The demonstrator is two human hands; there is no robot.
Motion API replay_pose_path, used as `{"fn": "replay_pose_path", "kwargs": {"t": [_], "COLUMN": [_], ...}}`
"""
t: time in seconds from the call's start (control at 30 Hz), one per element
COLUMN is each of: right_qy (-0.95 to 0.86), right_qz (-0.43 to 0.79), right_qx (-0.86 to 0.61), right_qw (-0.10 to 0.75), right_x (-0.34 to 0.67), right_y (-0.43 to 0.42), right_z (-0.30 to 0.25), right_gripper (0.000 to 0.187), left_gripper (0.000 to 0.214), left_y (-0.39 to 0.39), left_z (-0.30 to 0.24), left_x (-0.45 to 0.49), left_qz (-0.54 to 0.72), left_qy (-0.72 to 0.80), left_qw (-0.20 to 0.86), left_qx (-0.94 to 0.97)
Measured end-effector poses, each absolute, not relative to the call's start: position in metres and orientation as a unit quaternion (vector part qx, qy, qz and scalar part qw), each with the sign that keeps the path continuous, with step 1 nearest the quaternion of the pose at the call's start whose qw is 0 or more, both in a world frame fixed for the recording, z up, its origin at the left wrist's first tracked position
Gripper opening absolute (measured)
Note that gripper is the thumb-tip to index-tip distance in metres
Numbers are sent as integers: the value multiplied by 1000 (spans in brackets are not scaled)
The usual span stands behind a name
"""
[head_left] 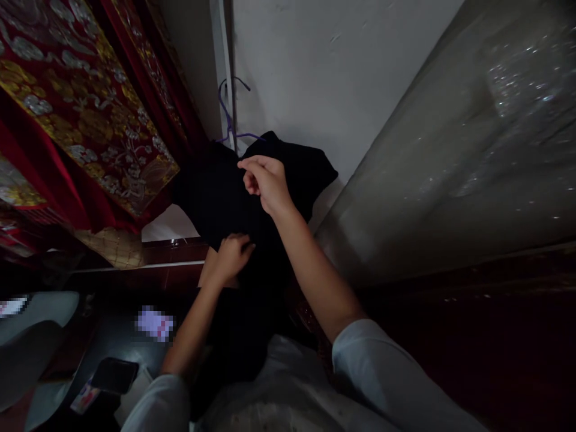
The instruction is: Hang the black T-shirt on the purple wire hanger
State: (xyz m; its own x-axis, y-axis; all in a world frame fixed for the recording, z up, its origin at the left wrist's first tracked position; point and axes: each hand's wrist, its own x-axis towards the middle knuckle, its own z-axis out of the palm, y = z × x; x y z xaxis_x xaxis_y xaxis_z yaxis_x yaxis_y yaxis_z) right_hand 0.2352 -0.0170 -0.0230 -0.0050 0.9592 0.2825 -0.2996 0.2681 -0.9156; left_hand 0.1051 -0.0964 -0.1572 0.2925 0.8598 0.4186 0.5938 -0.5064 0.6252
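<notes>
A black garment (216, 198) hangs on a purple wire hanger (228, 114) against a white wall. My right hand (265, 180) is raised at the garment's upper part near the collar, fingers pinched together on the dark cloth. My left hand (233, 255) is lower down, fingers curled and gripping the garment's front. Both my forearms reach up from white sleeves. The lower part of the garment blends into the dark below.
A red and gold embroidered cloth (81, 102) hangs at the left. A grey glittery curtain (472, 150) fills the right. Below left lie a dark phone (114, 375), a card (84, 397) and a pale rounded object (31, 336). A dark wooden ledge (171, 264) runs behind.
</notes>
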Motion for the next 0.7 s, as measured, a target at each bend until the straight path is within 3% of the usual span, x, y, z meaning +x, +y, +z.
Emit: {"fn": "replay_pose_path", "kwargs": {"t": [0.07,0.17,0.27,0.37,0.57,0.63,0.7], "right_qy": [-521,-536,-564,-589,-555,-555,-546], "right_qz": [478,443,404,371,421,411,409], "right_qx": [-335,-343,-328,-325,-352,-375,-411], "right_qw": [623,631,641,640,625,619,604], "right_x": [239,244,247,247,236,233,233], "right_y": [-25,-29,-28,-22,1,9,12], "right_z": [-28,-32,-34,-44,-83,-94,-104], "right_gripper": [12,15,16,18,17,15,14], "left_gripper": [8,29,21,5,7,3,12], "left_y": [-85,-63,-42,-28,-19,-14,-4], "left_z": [-114,-52,-15,-11,-32,-30,-24], "left_x": [98,90,89,89,96,85,58], "left_qz": [427,547,542,519,444,474,558], "left_qy": [425,379,341,344,392,384,378], "left_qw": [168,129,142,130,49,45,45], "left_qx": [780,735,754,772,804,791,737]}}
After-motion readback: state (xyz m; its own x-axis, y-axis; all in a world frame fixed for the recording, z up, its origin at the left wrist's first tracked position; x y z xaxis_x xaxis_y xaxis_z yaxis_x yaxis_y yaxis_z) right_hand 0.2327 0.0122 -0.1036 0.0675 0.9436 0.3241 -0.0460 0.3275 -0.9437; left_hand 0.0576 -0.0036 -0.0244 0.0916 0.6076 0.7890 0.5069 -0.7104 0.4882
